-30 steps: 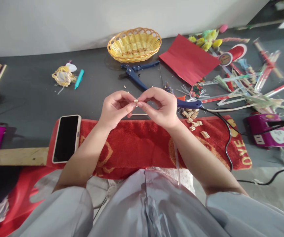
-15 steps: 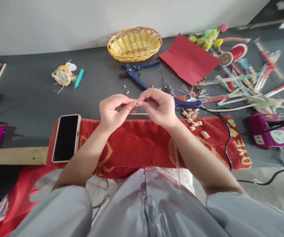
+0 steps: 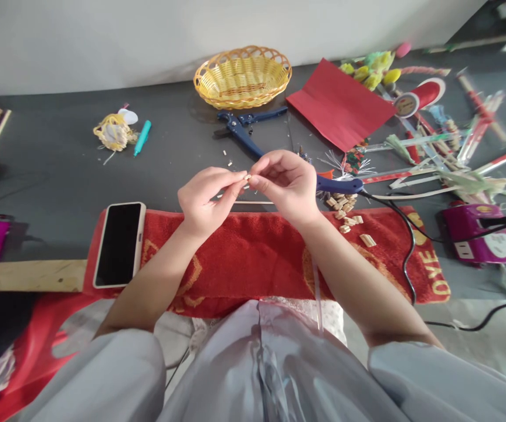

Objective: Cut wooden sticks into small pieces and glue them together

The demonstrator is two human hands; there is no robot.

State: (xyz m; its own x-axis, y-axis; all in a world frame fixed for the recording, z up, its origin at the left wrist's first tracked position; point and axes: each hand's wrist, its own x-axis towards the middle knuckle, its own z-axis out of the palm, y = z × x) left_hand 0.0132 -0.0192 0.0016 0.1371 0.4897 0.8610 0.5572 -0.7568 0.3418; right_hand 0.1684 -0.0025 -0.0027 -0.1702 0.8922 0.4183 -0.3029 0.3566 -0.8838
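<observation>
My left hand (image 3: 209,196) and my right hand (image 3: 287,186) meet fingertip to fingertip above the far edge of the red towel (image 3: 244,252). Pinched between both thumbs and forefingers is a tiny pale piece (image 3: 247,177), mostly covered by the fingers. Small bundles of short cream-coloured sticks (image 3: 343,205) lie in a heap to the right of my right hand. Behind that hand rests a tool with a blue handle (image 3: 339,185), partly hidden. A thin pale stick (image 3: 255,203) lies on the table below my fingers.
Beyond my hands lie a blue-handled cutter (image 3: 241,132), a yellow wicker basket (image 3: 244,79) and red paper (image 3: 340,105). A phone (image 3: 119,245) rests on the towel's left end. At right are a red ribbon spool (image 3: 424,97), a purple box (image 3: 484,234) and black cables (image 3: 408,258).
Both hands keep their pinch, and the fingers have shifted slightly around the tiny pale piece. The whole view has moved a little, with nothing else on the table visibly changed.
</observation>
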